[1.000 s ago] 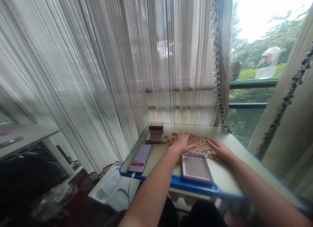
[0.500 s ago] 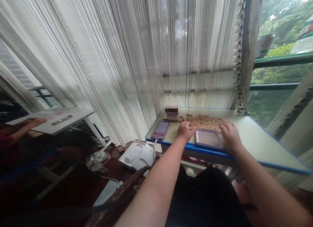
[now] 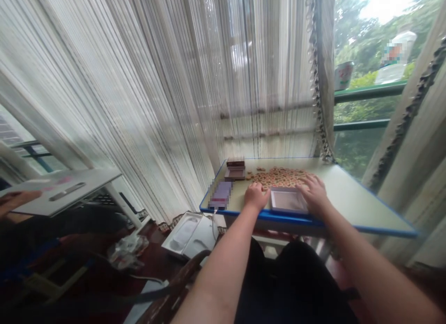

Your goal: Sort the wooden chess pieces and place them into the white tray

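A shallow grey tray (image 3: 288, 199) lies at the near edge of a pale table with a blue rim (image 3: 348, 226). My left hand (image 3: 256, 196) rests at the tray's left side with its fingers curled down. At the tray's right side lies my right hand (image 3: 313, 194), fingers spread and partly over the tray's corner. Just beyond both hands is a heap of several small round wooden pieces (image 3: 278, 176). Neither hand visibly holds anything.
A phone (image 3: 220, 195) lies at the table's left edge, two small brown boxes (image 3: 235, 168) at the far left corner. String curtains (image 3: 174, 82) hang behind. To the left stand another white table (image 3: 62, 190) and a white box on the floor (image 3: 190, 231). Another person's hand (image 3: 14, 201) shows far left.
Both hands drew back from the heap of pieces to the near sides of the tray. The camera swung left and back, so the table looks farther away.
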The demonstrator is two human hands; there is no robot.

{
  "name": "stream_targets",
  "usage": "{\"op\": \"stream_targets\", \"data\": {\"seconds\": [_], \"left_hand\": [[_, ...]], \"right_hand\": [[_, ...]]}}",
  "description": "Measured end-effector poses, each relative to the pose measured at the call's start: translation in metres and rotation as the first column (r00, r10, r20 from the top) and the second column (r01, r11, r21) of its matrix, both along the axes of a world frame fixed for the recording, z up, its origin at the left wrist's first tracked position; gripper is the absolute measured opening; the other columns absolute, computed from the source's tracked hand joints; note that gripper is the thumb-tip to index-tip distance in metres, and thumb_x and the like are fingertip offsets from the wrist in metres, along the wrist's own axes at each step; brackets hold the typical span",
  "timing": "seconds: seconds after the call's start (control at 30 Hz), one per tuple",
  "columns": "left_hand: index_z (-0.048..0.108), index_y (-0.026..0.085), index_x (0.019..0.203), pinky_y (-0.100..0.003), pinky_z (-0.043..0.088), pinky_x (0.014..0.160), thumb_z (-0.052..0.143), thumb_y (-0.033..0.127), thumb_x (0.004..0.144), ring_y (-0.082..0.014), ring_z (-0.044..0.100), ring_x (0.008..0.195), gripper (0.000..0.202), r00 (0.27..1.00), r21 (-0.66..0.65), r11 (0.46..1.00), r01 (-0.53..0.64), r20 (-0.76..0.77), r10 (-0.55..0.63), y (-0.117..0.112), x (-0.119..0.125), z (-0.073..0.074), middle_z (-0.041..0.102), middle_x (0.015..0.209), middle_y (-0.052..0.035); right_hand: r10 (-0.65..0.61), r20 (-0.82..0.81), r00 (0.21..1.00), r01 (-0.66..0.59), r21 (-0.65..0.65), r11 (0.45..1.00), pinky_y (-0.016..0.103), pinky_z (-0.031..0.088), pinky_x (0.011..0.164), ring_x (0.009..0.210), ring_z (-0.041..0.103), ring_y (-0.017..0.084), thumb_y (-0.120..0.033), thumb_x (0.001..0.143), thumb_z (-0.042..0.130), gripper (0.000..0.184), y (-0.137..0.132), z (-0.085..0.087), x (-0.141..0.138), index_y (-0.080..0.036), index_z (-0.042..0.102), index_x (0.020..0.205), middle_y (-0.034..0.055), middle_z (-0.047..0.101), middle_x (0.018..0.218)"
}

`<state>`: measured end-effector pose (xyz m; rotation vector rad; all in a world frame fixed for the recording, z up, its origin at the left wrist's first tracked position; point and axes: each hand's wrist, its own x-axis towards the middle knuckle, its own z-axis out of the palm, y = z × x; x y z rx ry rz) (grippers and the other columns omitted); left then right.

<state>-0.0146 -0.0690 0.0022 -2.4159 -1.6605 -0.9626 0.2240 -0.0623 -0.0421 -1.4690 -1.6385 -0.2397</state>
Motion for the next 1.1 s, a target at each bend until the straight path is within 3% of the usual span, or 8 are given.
{"op": "stream_targets", "data": {"seconds": [0.17,0.3,0.5,0.7,0.97,1.1], "left_hand": [[0.060,0.017,0.075,-0.030,0.044,0.082,0.057,0.030,0.080,-0.0207,0.055,0.091,0.014,1.000,-0.085,0.996,-0.002,-0.012,0.001,0.005,-0.002,0.000,0.063,0.087,-0.0073],[0.062,0.017,0.077,-0.030,0.043,0.084,0.056,0.023,0.081,-0.0198,0.056,0.093,0.009,0.999,-0.121,0.992,-0.022,0.047,0.028,0.011,-0.004,0.001,0.064,0.090,-0.0073],[0.066,0.016,0.083,-0.029,0.045,0.083,0.058,0.027,0.080,-0.0190,0.059,0.092,0.014,0.974,-0.218,0.973,-0.079,0.189,0.121,0.022,-0.005,0.001,0.065,0.095,-0.0088],[0.071,0.019,0.080,-0.025,0.046,0.083,0.060,0.020,0.076,-0.0177,0.062,0.091,0.012,0.981,-0.261,0.965,-0.007,0.184,0.057,0.029,-0.009,-0.005,0.068,0.099,-0.0062],[0.072,0.022,0.089,-0.026,0.046,0.086,0.055,0.020,0.078,-0.0179,0.062,0.093,0.021,0.982,-0.289,0.957,0.008,0.183,0.048,0.027,-0.007,-0.003,0.070,0.099,-0.0042],[0.072,0.021,0.091,-0.027,0.047,0.086,0.051,0.016,0.077,-0.0188,0.062,0.093,0.026,0.986,-0.270,0.963,0.021,0.166,0.025,0.024,-0.007,-0.002,0.071,0.098,-0.0044]], "right_hand": [[0.124,-0.038,0.992,-0.127,-0.112,0.986,0.054,0.023,0.106,0.131,0.029,0.034,-0.034,0.063,0.059,0.026,-0.006,0.004,-0.004,-0.025,0.072,0.084,0.0064,0.056,0.124],[0.130,-0.048,0.990,-0.134,-0.091,0.987,0.053,0.023,0.106,0.125,0.038,0.032,-0.027,0.062,0.056,0.024,-0.009,0.010,-0.006,-0.025,0.072,0.080,0.0063,0.061,0.117],[0.101,-0.101,0.990,-0.106,-0.045,0.993,0.050,0.032,0.103,0.110,0.053,0.028,-0.029,0.072,0.050,0.023,-0.019,0.021,-0.013,-0.022,0.072,0.076,0.0087,0.067,0.102],[0.372,-0.011,0.928,-0.369,-0.166,0.915,0.042,0.042,0.096,0.100,0.060,0.025,-0.034,0.078,0.050,0.026,-0.026,0.032,-0.027,-0.021,0.072,0.073,0.0083,0.071,0.093],[0.320,-0.146,0.936,-0.350,-0.279,0.894,0.042,0.041,0.099,0.118,0.052,0.028,-0.039,0.079,0.050,0.029,-0.037,0.039,-0.022,-0.021,0.072,0.078,0.0078,0.069,0.103],[0.370,-0.150,0.917,-0.399,-0.303,0.865,0.045,0.038,0.101,0.123,0.047,0.029,-0.037,0.076,0.052,0.026,-0.037,0.038,-0.022,-0.021,0.072,0.078,0.0081,0.070,0.100]]}}
